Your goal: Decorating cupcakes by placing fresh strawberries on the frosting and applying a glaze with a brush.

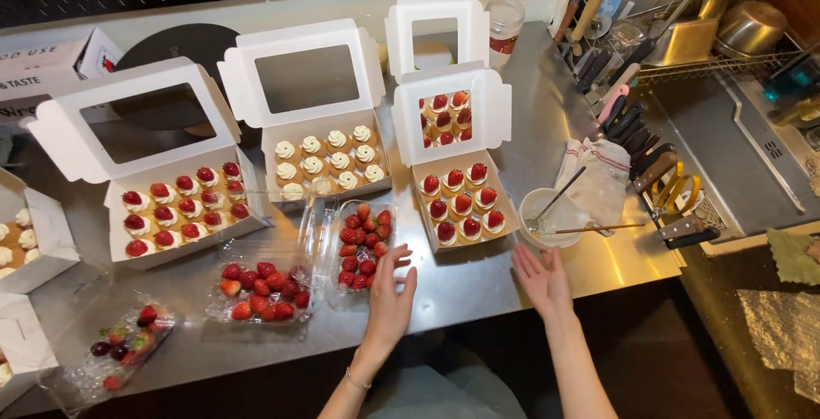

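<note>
My left hand (391,295) hangs open and empty just beside the clear strawberry tub (363,244), fingers spread toward the fruit. My right hand (541,278) is open too, holding nothing, further right of the tub, below the small box (461,205) of topped tarts. I judge I'm between berries; next comes a light pinch on one strawberry.

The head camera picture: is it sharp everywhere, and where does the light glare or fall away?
Head view: the pastry boxes are fairly sharp; the left hand looks slightly motion-blurred; the steel counter shows soft sheen rather than hard glare; the lower right corner falls into shadow; straight edges bow near the frame's borders, a wide-lens effect.
</note>
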